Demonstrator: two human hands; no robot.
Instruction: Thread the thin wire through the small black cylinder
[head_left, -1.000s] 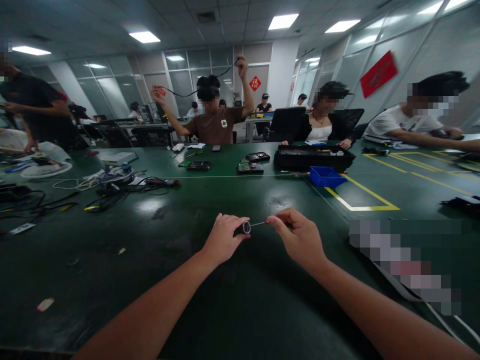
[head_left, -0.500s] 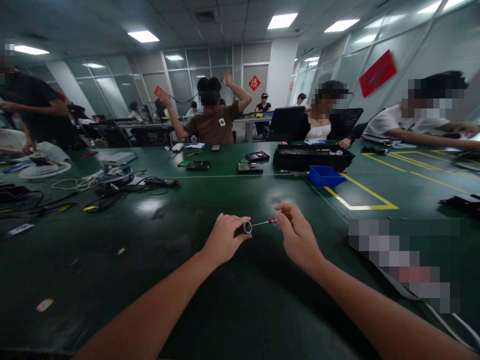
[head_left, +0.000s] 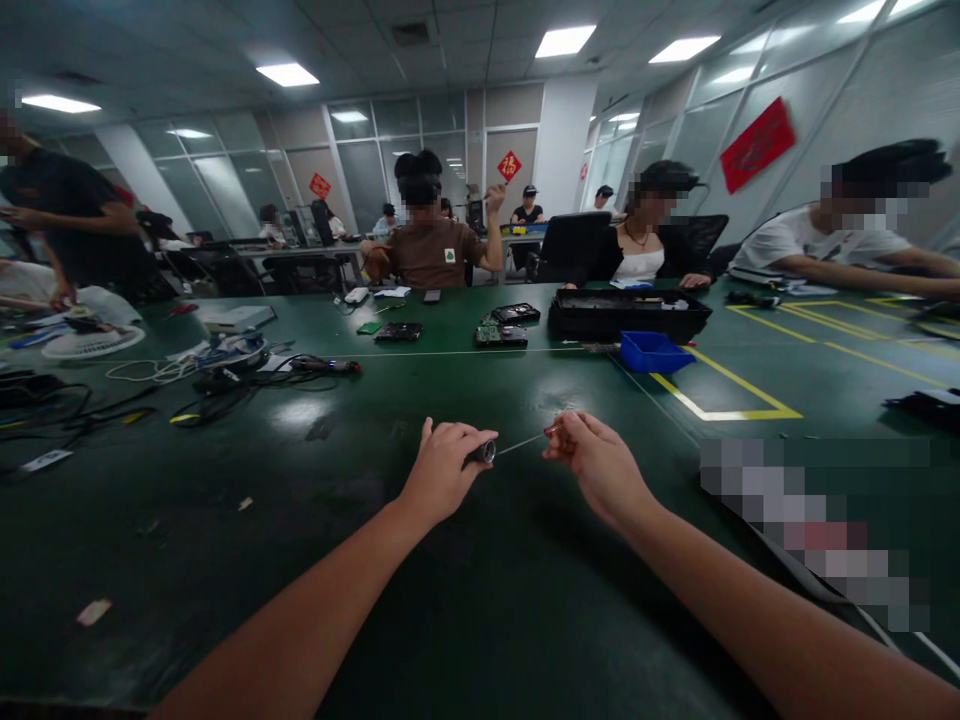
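Observation:
My left hand (head_left: 444, 470) is closed round a small dark cylinder (head_left: 487, 452) whose round, light-rimmed end faces to the right. I cannot make out what kind of part it is. In my right hand (head_left: 596, 460) is a screwdriver (head_left: 523, 444), its red handle pinched between thumb and fingers. The thin metal shaft slants down to the left and its tip reaches the cylinder's rim; whether it is inside cannot be told. Both hands are above the dark green table (head_left: 465, 620).
Opened hard drives (head_left: 504, 336) lie beyond my hands. A blue bin (head_left: 654, 352) stands before a long black tray (head_left: 628, 312). Tangled cables (head_left: 225, 385) and a white fan part (head_left: 94, 340) are on the left. Co-workers sit across the table.
My right fingers have closed more tightly round the screwdriver's handle. The cylinder has shifted slightly left and turned a little. Across the table, a co-worker has lowered their arms.

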